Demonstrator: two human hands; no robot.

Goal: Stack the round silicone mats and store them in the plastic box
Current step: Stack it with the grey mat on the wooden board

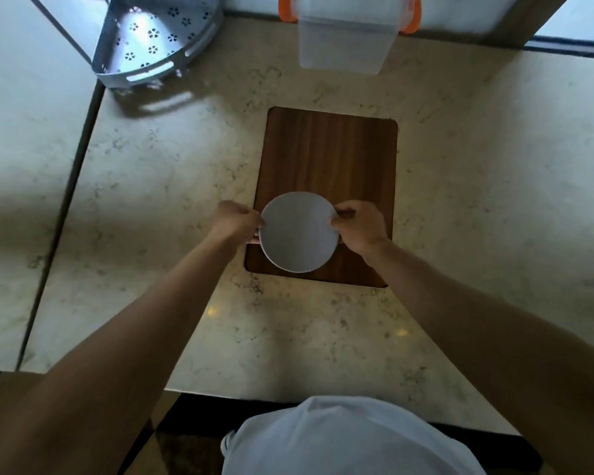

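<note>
While our left hand (238, 221) pinches the left edge and our right hand (357, 225) pinches the right edge, we hold the round silicone mats (299, 232) between the two hands as one pale disc over the near end of the wooden board (326, 156); we cannot tell how many mats it holds. The plastic box (347, 39), with orange clips, stands well apart at the far edge of the marble tabletop (477, 200), and a perforated metal corner rack (151, 39) sits to its left.
</note>
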